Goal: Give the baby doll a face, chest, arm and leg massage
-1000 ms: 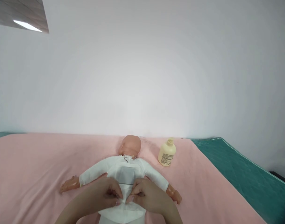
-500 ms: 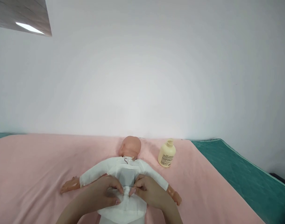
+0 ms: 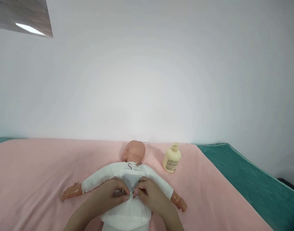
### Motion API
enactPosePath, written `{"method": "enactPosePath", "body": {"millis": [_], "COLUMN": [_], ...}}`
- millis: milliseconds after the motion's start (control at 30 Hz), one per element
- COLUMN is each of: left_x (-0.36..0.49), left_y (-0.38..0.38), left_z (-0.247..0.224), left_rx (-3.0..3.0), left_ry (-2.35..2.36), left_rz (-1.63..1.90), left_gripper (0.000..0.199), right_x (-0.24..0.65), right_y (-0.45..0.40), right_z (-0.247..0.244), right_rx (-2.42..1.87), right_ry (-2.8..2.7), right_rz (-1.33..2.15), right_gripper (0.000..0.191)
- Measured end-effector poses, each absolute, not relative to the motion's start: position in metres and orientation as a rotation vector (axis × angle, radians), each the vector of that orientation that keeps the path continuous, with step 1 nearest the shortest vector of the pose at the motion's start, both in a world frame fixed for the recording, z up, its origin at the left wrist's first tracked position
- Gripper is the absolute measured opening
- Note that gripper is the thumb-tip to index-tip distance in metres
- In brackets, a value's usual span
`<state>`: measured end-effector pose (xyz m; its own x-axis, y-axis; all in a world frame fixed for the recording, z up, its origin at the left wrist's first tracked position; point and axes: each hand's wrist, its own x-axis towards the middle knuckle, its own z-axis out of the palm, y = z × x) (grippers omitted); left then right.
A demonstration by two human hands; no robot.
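Note:
A baby doll [image 3: 127, 213] with a white cloth body lies with its bald head [image 3: 134, 151] at the far end and its arms spread. On its torso is a grey panel [image 3: 130, 180], partly covered by my fingers. Just below the panel, my left hand [image 3: 115, 193] pinches the white fabric between thumb and fingers. Close beside it, my right hand [image 3: 147, 194] also has its fingertips closed on the fabric. The two sets of fingertips nearly meet at the middle line. Exactly what edge they grip is too small to make out.
A pale yellow pump bottle [image 3: 172, 158] with printed text stands right of the doll's head. Under everything lies a pink cloth [image 3: 209, 195], with a green surface [image 3: 257, 183] showing at the right. A white wall [image 3: 147, 80] rises behind.
Both hands have shifted slightly up toward the grey panel, and their fingertips have come closer together. My left thumb and fingers have closed. The doll and bottle stay put.

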<state>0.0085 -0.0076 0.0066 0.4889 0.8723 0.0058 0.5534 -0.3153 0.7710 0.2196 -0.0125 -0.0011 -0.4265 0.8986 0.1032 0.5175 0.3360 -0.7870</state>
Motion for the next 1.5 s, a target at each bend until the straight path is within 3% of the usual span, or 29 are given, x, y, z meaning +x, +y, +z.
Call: {"method": "enactPosePath", "body": {"millis": [233, 367, 733, 1000, 1500], "left_x": [0.016, 0.018, 0.019, 0.021, 0.020], "left_y": [0.003, 0.010, 0.019, 0.019, 0.023], "left_z": [-0.003, -0.017, -0.026, -0.036, -0.043], "left_rx": [1.946, 2.014, 2.160, 2.183, 2.215], "left_ry": [1.250, 1.320, 1.298, 1.381, 1.338], "left_rz": [0.972, 1.169, 0.965, 1.109, 1.000], "left_gripper": [0.027, 0.028, 0.026, 0.029, 0.027], "right_x": [0.215, 0.207, 0.200, 0.199, 0.199], "right_y": [0.003, 0.008, 0.014, 0.011, 0.014], "right_z": [-0.013, -0.023, -0.029, -0.033, -0.035], "right_rx": [-1.205, -1.107, -1.165, -1.061, -1.101], "right_ry": [-1.823, -1.721, -1.879, -1.811, -1.870], "right_rz": [0.721, 0.574, 0.574, 0.526, 0.556], "right_gripper": [0.032, 0.022, 0.024, 0.015, 0.023]}}
